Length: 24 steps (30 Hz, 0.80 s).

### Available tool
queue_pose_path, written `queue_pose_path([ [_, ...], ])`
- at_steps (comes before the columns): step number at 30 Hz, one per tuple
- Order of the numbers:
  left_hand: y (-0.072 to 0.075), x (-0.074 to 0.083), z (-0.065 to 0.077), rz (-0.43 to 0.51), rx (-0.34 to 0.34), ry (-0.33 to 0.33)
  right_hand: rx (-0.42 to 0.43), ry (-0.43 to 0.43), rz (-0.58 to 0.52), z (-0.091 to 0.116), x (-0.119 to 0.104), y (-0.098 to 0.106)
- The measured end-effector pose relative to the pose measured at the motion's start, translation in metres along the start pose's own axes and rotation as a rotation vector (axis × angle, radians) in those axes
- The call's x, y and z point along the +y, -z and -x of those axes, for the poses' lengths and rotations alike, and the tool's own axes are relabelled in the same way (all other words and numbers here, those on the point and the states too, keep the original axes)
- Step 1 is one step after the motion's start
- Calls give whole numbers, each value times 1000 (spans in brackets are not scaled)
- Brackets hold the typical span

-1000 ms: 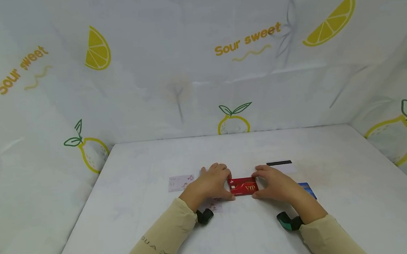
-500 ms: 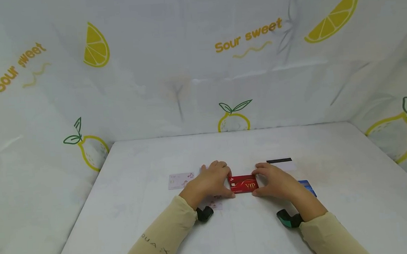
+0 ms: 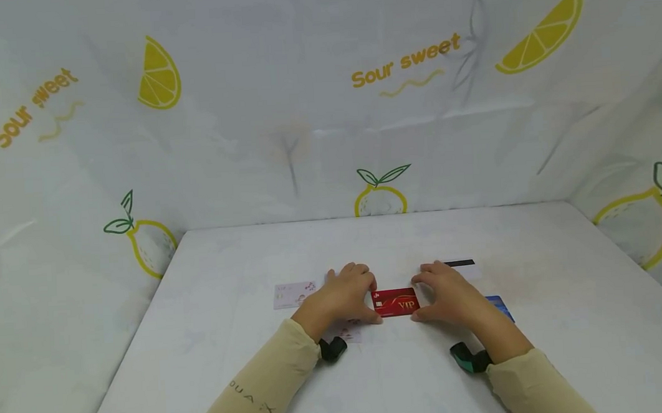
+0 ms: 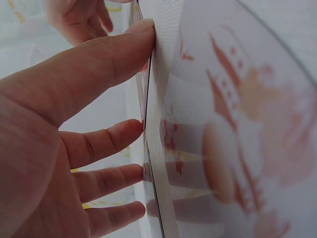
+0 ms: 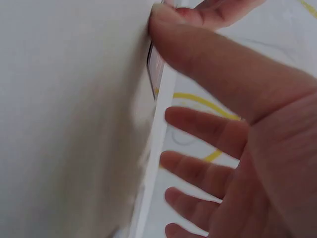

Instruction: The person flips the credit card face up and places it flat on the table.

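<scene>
A red VIP card (image 3: 395, 303) lies flat on the white table between both hands. My left hand (image 3: 344, 296) is at its left side, with thumb and index finger near the two left corners. In the left wrist view the fingers (image 4: 101, 141) are spread and fairly straight. On the opposite side, my right hand (image 3: 450, 294) has its thumb by the lower right corner and its index finger near the upper one, slightly off the card. The right wrist view shows loosely extended fingers (image 5: 198, 171). Whether either thumb presses on the card is hard to tell.
Left of the hands lies a pale pink VIP card (image 3: 294, 294); another pink card (image 3: 350, 333) is partly under the left wrist. A white card with a black stripe (image 3: 470, 269) and a blue card (image 3: 502, 308) sit by the right hand. Lemon-print sheeting (image 3: 238, 143) rises behind the table (image 3: 204, 363).
My right hand's fingers have shifted slightly right, away from the red card, and cover more of the striped card. The left hand and the red card look almost unmoved.
</scene>
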<state>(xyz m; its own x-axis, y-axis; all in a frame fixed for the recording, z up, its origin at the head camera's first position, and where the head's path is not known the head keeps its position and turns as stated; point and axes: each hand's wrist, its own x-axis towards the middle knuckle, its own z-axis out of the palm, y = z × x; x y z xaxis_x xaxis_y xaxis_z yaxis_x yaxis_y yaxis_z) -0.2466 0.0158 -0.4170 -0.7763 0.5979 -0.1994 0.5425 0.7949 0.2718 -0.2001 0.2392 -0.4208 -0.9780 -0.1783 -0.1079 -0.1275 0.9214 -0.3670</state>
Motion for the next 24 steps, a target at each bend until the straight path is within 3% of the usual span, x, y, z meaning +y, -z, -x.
queue_pose_path([
  [6, 0, 0, 0, 12, -6, -3, 67, 7, 110, 11, -2, 5],
  [11, 1, -1, 2, 23, -6, -3, 74, 28, 128, 28, 5, 12],
  [24, 2, 2, 3, 24, 0, -10, 9, -100, 94, 68, 73, 29],
])
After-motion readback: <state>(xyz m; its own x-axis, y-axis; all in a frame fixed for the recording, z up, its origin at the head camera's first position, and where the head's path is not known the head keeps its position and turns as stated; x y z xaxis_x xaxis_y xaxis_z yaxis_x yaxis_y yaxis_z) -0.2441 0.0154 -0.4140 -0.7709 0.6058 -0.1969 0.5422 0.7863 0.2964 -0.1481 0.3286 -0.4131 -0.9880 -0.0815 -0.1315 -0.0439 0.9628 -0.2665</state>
